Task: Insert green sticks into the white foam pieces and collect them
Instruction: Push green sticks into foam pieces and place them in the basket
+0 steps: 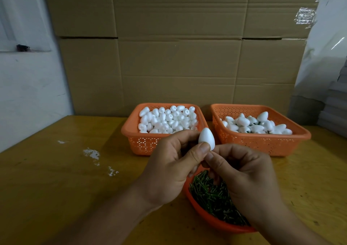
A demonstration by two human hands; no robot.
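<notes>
The surface holds a left basket, still full of plain foam, and a right basket, part filled with finished ones. Green sticks fill the near bowl. Both hands, left and right, pinch one foam egg above the bowl. Lots left.

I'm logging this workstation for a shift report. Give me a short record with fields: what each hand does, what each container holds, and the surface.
left hand: pinches the foam egg between thumb and fingers
right hand: fingers curled at the egg's lower end; whether it holds a stick cannot be told
left basket: plain foam eggs, nearly full
right basket: foam eggs, bits of green showing among them
bowl: green sticks, under the hands
surface: wooden table with white specks
</notes>
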